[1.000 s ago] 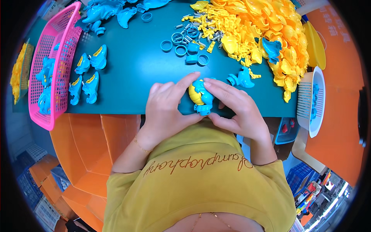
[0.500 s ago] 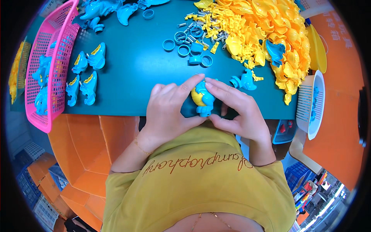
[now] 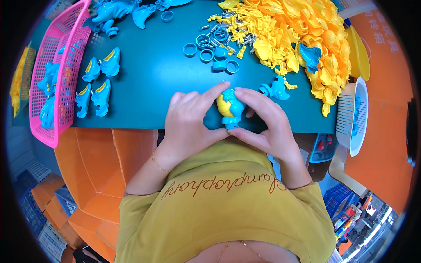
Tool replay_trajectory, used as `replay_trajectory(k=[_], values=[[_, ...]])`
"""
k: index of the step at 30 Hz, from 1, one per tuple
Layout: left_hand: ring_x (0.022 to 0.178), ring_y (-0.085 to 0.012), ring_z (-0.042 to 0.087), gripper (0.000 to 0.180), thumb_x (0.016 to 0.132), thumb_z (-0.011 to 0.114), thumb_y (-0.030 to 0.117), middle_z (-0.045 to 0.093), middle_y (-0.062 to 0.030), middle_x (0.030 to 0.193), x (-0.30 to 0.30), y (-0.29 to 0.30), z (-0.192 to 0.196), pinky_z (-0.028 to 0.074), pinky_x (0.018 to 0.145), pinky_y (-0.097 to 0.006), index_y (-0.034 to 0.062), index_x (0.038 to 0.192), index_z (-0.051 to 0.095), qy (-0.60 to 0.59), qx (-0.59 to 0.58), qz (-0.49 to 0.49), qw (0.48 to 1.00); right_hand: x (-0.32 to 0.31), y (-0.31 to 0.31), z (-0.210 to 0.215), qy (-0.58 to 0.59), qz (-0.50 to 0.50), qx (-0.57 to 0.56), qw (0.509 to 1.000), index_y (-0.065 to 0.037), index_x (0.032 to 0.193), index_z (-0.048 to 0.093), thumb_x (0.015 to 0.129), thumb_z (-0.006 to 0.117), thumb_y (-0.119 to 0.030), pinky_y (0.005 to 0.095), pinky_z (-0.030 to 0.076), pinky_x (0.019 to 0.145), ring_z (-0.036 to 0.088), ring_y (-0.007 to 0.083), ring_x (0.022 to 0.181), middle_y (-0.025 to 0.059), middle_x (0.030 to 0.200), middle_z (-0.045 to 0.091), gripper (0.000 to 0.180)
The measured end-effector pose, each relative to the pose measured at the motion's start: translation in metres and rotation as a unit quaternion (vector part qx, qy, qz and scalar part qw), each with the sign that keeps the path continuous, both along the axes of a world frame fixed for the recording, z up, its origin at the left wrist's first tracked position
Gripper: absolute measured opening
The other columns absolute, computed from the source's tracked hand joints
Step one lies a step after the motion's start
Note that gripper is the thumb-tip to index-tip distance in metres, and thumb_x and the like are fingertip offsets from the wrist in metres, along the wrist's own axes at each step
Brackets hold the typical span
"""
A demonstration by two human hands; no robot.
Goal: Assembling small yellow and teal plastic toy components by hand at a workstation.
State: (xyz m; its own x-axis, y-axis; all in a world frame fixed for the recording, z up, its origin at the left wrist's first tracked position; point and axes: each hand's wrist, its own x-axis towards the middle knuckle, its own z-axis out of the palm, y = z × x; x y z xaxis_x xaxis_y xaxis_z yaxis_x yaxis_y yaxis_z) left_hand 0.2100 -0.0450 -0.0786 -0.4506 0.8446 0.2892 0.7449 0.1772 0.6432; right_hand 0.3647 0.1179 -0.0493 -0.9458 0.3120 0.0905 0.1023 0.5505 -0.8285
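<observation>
Holding a blue and yellow plastic toy (image 3: 229, 108) between both hands, you have it just above the near edge of the dark green counter (image 3: 153, 87). Your left hand (image 3: 190, 122) wraps the toy's left side, its forefinger stretched over the top; your right hand (image 3: 265, 120) closes on the right side, thumb under the toy's blue base. Both hands are clamped on the toy, fingertips nearly meeting above it.

Taking the toy as your landmark: just to its right on the counter lies a small blue toy piece (image 3: 275, 89). Beyond the toy, farther up the counter, sit several blue rings (image 3: 206, 50) with small grey metal parts mixed in. Beyond and to the right of the toy spreads a large heap of yellow plastic parts (image 3: 302, 30), with one blue shell (image 3: 310, 55) lying on it. Well to the left of the toy lie four finished blue and yellow toys (image 3: 98, 81) in two rows, and farther left a pink mesh basket (image 3: 66, 70) holds more blue figures. Far right of the toy, past the counter's edge, stands a white slotted basket (image 3: 353, 116).
</observation>
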Motion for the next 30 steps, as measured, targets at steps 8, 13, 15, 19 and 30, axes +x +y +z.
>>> replay_trajectory(k=[8,13,15,19,30], values=[[0.074,-0.0176,0.061,0.085,0.063,0.095,0.032,0.061,0.0011,0.08,0.0,0.001,0.003,0.04,0.074,-0.035,0.0197,0.141,0.065,-0.014,0.009,-0.009,1.0,0.004,0.013,0.005,0.0,0.058,0.153,0.986,-0.012,0.14,0.066,0.073,0.092,-0.02,0.0345,0.052,0.081,0.071,0.0234,0.089,0.0105,0.141,0.067,0.072],[0.066,-0.0123,0.053,0.085,0.057,0.095,0.027,0.054,0.0042,0.073,0.002,0.004,-0.001,0.036,0.07,-0.032,0.0212,0.138,0.069,-0.01,0.027,0.013,1.0,0.005,0.012,0.001,0.009,0.06,0.151,0.987,-0.012,0.144,0.064,0.074,0.088,-0.016,0.0325,0.05,0.081,0.071,0.0219,0.089,0.0103,0.145,0.066,0.074],[0.066,-0.0123,0.053,0.085,0.057,0.095,0.027,0.054,0.0042,0.073,0.002,0.004,-0.001,0.036,0.07,-0.032,0.0214,0.138,0.069,-0.012,0.032,0.014,0.999,0.006,0.009,0.003,0.01,0.057,0.155,0.986,-0.013,0.145,0.063,0.075,0.087,-0.015,0.0317,0.049,0.08,0.071,0.0216,0.088,0.0107,0.146,0.065,0.075],[0.066,-0.0124,0.053,0.085,0.057,0.096,0.028,0.054,0.0044,0.073,0.002,0.004,-0.001,0.036,0.07,-0.032,0.0214,0.137,0.069,-0.006,0.024,0.016,1.0,0.007,0.005,0.011,-0.024,0.05,0.167,0.984,-0.016,0.147,0.061,0.078,0.084,-0.018,0.0332,0.051,0.081,0.071,0.0225,0.089,0.0085,0.148,0.064,0.073],[0.081,-0.0181,0.065,0.08,0.064,0.093,0.024,0.074,0.0002,0.107,0.0,-0.001,0.004,0.043,0.078,-0.034,0.0209,0.139,0.066,-0.004,0.001,-0.011,1.0,0.012,-0.004,0.006,-0.043,0.055,0.233,0.97,-0.011,0.154,0.053,0.081,0.087,-0.023,0.0369,0.051,0.09,0.064,0.0254,0.111,0.0148,0.158,0.05,0.081]])
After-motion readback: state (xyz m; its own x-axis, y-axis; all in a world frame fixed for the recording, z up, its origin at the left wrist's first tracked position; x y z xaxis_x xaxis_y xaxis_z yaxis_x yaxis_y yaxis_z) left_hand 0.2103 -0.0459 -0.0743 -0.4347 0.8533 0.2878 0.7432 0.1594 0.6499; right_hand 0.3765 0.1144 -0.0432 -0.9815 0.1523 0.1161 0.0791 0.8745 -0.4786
